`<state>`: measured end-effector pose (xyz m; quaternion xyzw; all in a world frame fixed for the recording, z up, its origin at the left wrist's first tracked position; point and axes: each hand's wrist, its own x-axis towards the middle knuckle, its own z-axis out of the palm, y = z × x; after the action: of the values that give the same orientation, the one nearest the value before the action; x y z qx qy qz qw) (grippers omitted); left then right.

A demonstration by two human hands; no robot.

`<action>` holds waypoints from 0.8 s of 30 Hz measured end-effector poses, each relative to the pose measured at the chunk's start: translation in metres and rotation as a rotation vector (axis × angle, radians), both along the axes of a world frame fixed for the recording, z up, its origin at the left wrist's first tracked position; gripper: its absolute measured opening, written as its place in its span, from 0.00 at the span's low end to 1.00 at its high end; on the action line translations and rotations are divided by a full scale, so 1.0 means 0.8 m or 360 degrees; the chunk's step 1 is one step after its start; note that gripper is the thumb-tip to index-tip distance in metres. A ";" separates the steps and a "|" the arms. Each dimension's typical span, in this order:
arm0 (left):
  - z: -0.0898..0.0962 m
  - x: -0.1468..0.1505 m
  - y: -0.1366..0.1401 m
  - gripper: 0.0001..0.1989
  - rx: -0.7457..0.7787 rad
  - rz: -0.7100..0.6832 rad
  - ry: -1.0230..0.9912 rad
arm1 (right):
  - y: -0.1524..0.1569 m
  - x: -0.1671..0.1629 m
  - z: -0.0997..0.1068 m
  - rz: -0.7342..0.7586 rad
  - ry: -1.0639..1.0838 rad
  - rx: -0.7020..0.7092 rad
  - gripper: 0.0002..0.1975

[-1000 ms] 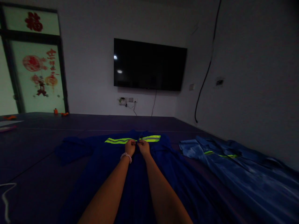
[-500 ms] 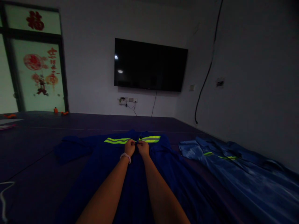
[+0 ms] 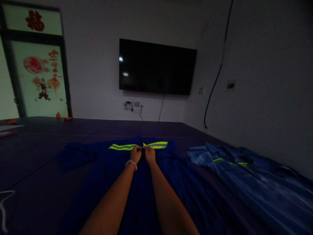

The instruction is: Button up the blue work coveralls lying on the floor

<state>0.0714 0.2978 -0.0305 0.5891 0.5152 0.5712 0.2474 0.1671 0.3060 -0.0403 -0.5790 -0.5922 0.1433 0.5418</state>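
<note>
A dark blue work garment (image 3: 102,176) with a yellow-green reflective stripe (image 3: 122,147) across its chest lies spread out before me. My left hand (image 3: 136,154), with a pale scrunchie at the wrist, pinches the front edge of the garment near the middle of the chest. Close beside it, my right hand (image 3: 150,154) is closed on the opposite front edge, just below the stripe. A small dark gap shows between the two hands. Whether a button or other fastener is between the fingertips is too small and dark to tell.
To the right lies a second, lighter blue garment (image 3: 234,176) with a yellow-green stripe. A white cable (image 3: 3,209) is at the lower left. Small orange objects (image 3: 67,118) sit by the glass door (image 3: 39,75). A television (image 3: 157,67) hangs on the far wall.
My hands have moved slightly apart, and the front edges of the garment between them show a little more of a gap. Both garments lie where they were.
</note>
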 end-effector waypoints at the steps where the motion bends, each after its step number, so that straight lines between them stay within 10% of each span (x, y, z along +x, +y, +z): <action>1: 0.000 0.000 0.000 0.07 -0.0003 0.0002 0.0002 | 0.000 0.000 0.000 0.0002 -0.0012 0.0003 0.14; 24: -0.003 0.002 0.003 0.11 0.0058 0.0011 0.0010 | -0.005 -0.002 0.000 -0.0027 -0.0134 -0.0058 0.06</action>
<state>0.0733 0.3003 -0.0330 0.5934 0.5076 0.5796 0.2332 0.1651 0.3017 -0.0406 -0.5993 -0.6069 0.1251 0.5068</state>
